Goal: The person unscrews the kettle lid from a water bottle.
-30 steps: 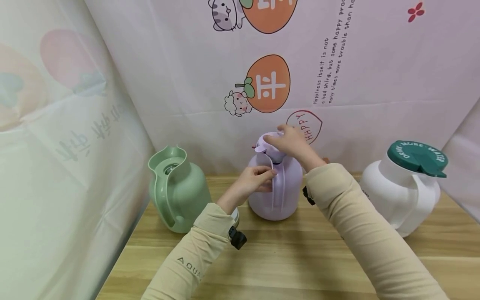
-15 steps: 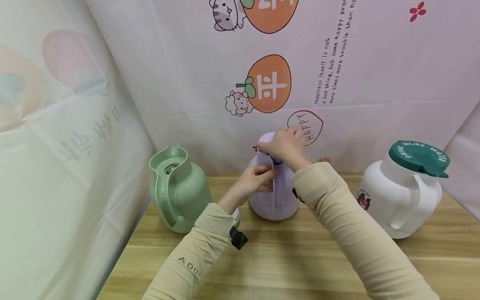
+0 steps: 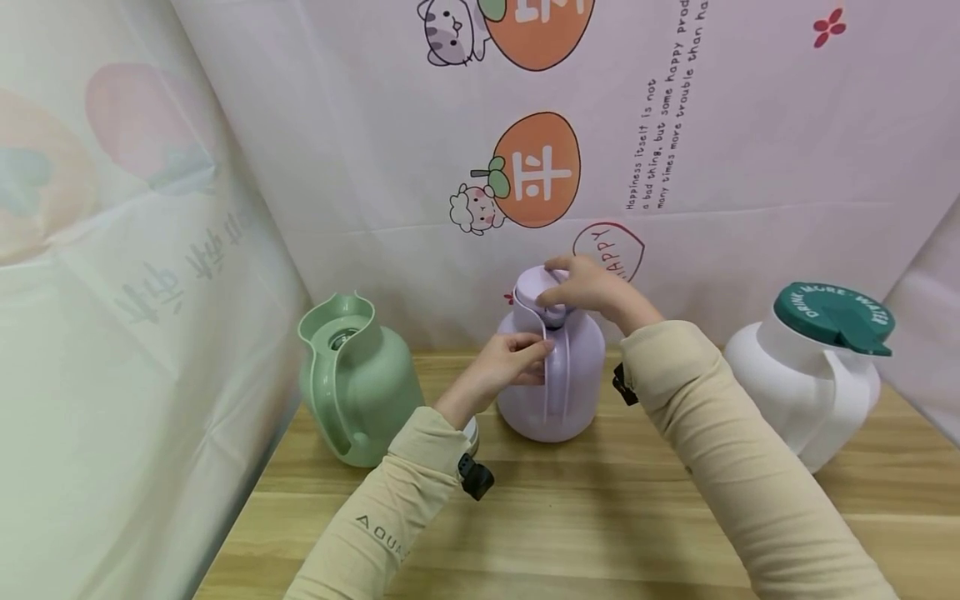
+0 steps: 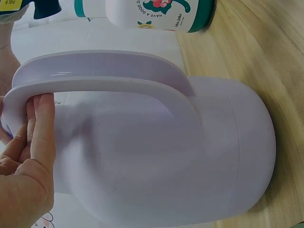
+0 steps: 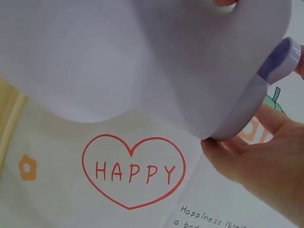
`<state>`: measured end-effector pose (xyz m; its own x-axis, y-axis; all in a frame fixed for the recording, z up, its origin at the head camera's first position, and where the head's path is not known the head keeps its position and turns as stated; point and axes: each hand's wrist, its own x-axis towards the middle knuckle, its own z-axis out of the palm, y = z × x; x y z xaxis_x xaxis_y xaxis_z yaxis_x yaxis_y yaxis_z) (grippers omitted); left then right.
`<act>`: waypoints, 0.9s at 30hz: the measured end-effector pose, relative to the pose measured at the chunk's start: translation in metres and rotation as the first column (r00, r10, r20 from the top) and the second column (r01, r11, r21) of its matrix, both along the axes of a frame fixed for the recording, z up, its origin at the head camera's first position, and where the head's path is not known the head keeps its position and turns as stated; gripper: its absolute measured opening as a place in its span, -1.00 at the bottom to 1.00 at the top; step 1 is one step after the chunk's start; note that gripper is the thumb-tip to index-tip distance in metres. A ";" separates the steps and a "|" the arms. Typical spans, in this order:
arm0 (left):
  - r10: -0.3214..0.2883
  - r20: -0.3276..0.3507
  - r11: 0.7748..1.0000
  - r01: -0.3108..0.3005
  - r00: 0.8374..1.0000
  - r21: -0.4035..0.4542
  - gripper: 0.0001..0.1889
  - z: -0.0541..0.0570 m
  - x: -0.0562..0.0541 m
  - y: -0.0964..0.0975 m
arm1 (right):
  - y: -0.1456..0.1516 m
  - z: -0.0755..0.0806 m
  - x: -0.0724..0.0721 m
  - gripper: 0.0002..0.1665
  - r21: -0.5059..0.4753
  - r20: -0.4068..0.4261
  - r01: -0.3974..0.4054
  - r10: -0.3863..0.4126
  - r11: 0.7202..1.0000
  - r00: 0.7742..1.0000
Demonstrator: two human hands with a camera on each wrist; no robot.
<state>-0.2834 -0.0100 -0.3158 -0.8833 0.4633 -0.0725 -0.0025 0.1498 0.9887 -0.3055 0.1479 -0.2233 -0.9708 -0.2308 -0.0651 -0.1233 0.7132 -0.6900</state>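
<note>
A lilac thermos jug (image 3: pixel 581 392) stands upright on the wooden table in the head view. My left hand (image 3: pixel 504 362) holds the upper part of its handle (image 4: pixel 109 83), fingers hooked under it in the left wrist view. On top, my right hand (image 3: pixel 592 290) grips the lilac lid (image 3: pixel 534 285), which sits in the jug's mouth. Thumb and fingers are spread across the lid, and the right wrist view has fingertips against its edge (image 5: pixel 242 111). The lid's tab lies partly under the right hand, on the handle side.
To the left stands a green jug (image 3: pixel 382 387) with its top uncovered. A white jug (image 3: pixel 776 375) with a dark green lid (image 3: pixel 832 315) is on the right. A white round object (image 3: pixel 472 433) shows partly behind the left forearm. Printed cloth hangs behind.
The lid has turned, its tab swinging from the left toward the handle. My right hand twisted leftward, then swung back right, still at the lid. The left hand has stayed on the handle.
</note>
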 end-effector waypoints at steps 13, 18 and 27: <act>-0.005 -0.007 1.000 0.005 1.000 0.005 -0.65 -0.001 0.000 0.000 | -0.005 -0.004 0.003 0.02 0.151 -0.081 0.109 -0.098 0.982 0.992; -0.005 0.001 1.000 0.005 1.000 0.005 -0.64 0.000 0.000 0.000 | -0.012 -0.006 0.005 0.10 0.198 -0.114 0.179 -0.159 0.964 0.981; 0.003 0.013 1.000 -0.003 1.000 -0.004 -0.63 0.001 0.000 0.000 | -0.015 -0.009 0.003 0.07 0.211 -0.156 0.221 -0.191 0.952 0.969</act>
